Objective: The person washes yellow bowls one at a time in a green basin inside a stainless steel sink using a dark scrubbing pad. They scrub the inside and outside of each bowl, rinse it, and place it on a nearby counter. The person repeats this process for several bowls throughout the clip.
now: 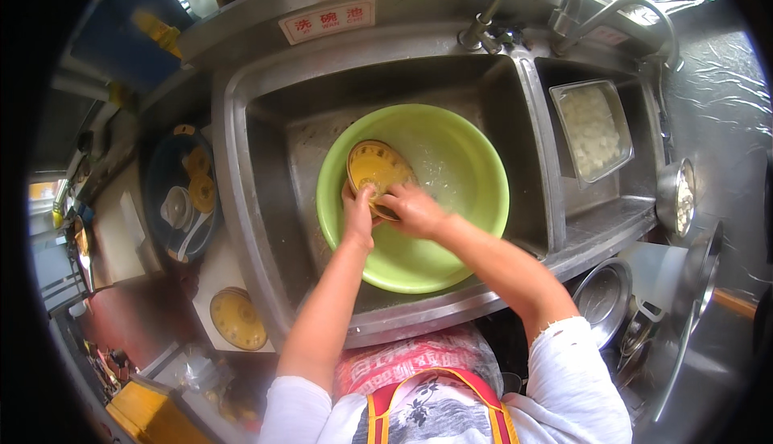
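Observation:
A large light-green plastic basin point(423, 266) sits in the big compartment of a stainless steel sink point(269, 142), with some water in it. Over the basin's left half, my left hand point(358, 217) grips the near left rim of a yellow bowl point(377, 163) with a dark patterned border. The bowl is tilted, its inside facing up. My right hand point(413, 208) is at the bowl's near right edge, its fingers bent inside the rim; whether it holds a cloth or anything else cannot be seen.
Left of the sink, a dark blue tub point(158, 226) holds yellow and white dishes; a yellow bowl point(238, 318) lies nearer me. A clear container of white cubes point(592, 130) stands in the right compartment. A faucet point(480, 30) rises behind; metal bowls point(604, 299) are at right.

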`<action>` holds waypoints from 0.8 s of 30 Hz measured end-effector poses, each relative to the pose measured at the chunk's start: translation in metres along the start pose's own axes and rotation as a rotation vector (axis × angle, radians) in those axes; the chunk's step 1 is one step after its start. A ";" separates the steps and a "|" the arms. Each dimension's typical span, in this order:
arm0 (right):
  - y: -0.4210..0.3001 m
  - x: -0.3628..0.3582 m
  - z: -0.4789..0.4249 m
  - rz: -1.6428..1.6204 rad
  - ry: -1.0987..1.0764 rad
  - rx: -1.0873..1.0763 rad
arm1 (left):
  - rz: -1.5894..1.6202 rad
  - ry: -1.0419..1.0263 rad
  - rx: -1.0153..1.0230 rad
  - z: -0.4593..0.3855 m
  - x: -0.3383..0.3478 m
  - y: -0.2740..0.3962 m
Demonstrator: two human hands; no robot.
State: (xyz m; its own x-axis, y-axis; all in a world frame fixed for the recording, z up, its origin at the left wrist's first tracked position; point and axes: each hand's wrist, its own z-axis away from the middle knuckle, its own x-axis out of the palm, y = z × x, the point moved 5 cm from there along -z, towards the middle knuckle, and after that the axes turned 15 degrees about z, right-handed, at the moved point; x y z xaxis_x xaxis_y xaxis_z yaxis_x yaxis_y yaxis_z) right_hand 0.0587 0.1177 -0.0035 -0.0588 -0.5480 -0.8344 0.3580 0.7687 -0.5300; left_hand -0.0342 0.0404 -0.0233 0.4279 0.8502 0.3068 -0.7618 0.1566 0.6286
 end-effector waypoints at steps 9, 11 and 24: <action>0.023 0.005 0.011 0.254 -0.028 -0.104 | -0.102 -0.083 -0.143 -0.005 -0.009 0.014; 0.001 0.007 0.005 -0.121 0.143 0.091 | -0.107 -0.053 0.225 -0.001 0.007 0.000; -0.033 0.004 0.000 -0.128 0.190 0.031 | 0.067 -0.099 -0.090 -0.030 -0.029 -0.030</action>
State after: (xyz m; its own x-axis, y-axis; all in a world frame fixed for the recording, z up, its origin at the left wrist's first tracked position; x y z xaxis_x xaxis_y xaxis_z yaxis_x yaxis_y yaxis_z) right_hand 0.0465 0.0900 0.0112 -0.2789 -0.5660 -0.7758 0.3650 0.6847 -0.6308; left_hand -0.0385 0.0264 -0.0725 0.4174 0.8070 0.4177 -0.8287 0.1494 0.5394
